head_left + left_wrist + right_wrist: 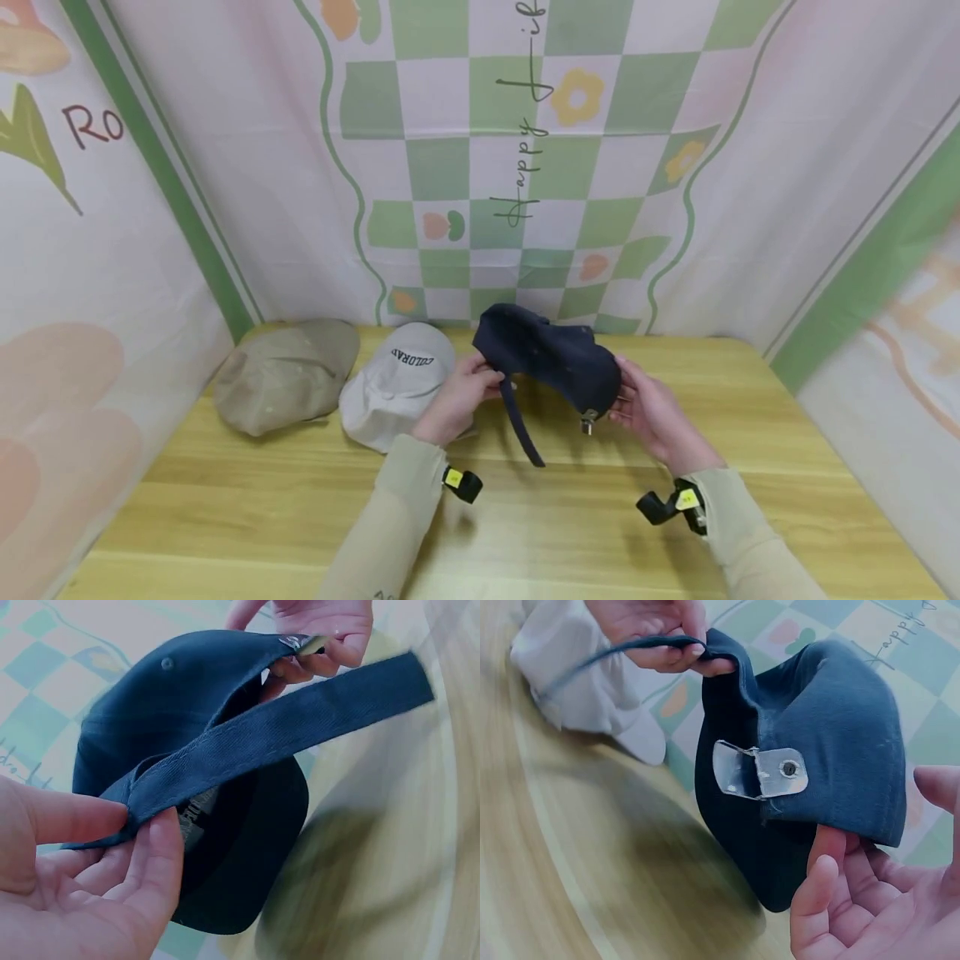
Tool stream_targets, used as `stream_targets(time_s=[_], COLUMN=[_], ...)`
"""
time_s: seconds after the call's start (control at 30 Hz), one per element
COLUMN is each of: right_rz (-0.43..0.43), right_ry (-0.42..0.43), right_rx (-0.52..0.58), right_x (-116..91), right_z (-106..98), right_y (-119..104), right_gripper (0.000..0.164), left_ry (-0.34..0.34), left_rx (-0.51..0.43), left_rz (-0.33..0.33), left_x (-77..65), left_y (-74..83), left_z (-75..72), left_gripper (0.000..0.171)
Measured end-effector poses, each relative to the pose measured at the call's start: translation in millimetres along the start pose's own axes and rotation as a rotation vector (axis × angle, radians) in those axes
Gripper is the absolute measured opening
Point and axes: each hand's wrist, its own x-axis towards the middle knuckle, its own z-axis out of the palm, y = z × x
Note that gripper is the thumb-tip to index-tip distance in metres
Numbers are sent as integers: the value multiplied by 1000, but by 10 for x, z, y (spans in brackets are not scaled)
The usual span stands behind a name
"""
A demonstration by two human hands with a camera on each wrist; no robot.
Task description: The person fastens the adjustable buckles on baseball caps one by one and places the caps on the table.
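Observation:
A navy baseball cap (551, 350) is held up above the table with its back toward me. My left hand (461, 396) pinches the base of its loose strap (285, 724) between thumb and fingers, and the strap's free end hangs down. At the cap's other side, my right hand (656, 412) has its fingers curled under the rim; in the right wrist view the thumb (937, 784) stands beside the fabric. An opened metal buckle (761, 772) sits at the cap's back edge, close to the right fingers. Pale lettering shows inside the cap in the left wrist view.
A light grey cap (397, 375) with dark lettering lies on the wooden table (555, 533), just left of my left hand. Farther left is a beige cap (288, 375). Printed curtains (510, 167) hang behind the table and at both sides.

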Motion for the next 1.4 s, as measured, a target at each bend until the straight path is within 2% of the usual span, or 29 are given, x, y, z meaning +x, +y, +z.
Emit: stream_targets(time_s=[0.13, 0.37, 0.43, 0.53, 0.6, 0.67, 0.73, 0.83, 0.97, 1.1, 1.2, 1.3, 1.37, 1.4], right_rz=[-27, -66, -83, -101, -113, -125, -140, -161, -181, -240, -337, -428, -455, -460], right_ry=[-36, -68, -81, -101, -114, -132, -151, -157, -92, -46, -66, -97, -106, -110], right_rx=[32, 34, 22, 8, -6, -16, -25, -47, -81, -48, -54, -91, -112, -118], right_x=[-28, -63, -72, -84, -92, -95, -99, -111, -141, -155, -147, -137, -135, -136], right_z=[15, 34, 42, 53, 63, 76, 90, 119, 196, 266, 266, 238, 222, 216], right_y=[-16, -38, -40, -40, -37, -30, -20, -10, -13, -9, 8, 29, 42, 46], right_gripper=[33, 22, 31, 60, 73, 77, 77, 67, 53, 48, 37, 19, 12, 14], left_ry=[-4, -73, -88, -111, -120, -123, -119, -95, -36, 13, 26, 32, 37, 37], left_rx=[-48, -46, -38, -29, -26, -25, -27, -25, -23, -27, -15, 17, 30, 33], left_rz=[5, -37, -31, -19, -15, -10, -5, 2, 22, 37, 39, 46, 51, 56], left_x=[2, -19, -24, -30, -36, -42, -50, -55, -53, -55, -53, -53, -55, -53], left_y=[32, 59, 57, 53, 50, 52, 60, 84, 109, 114, 111, 107, 108, 102], left_z=[-3, -13, -23, -37, -43, -45, -43, -34, -26, -20, -15, -11, -8, -9], left_gripper=[22, 28, 32, 43, 49, 52, 47, 35, 25, 26, 30, 35, 36, 38])
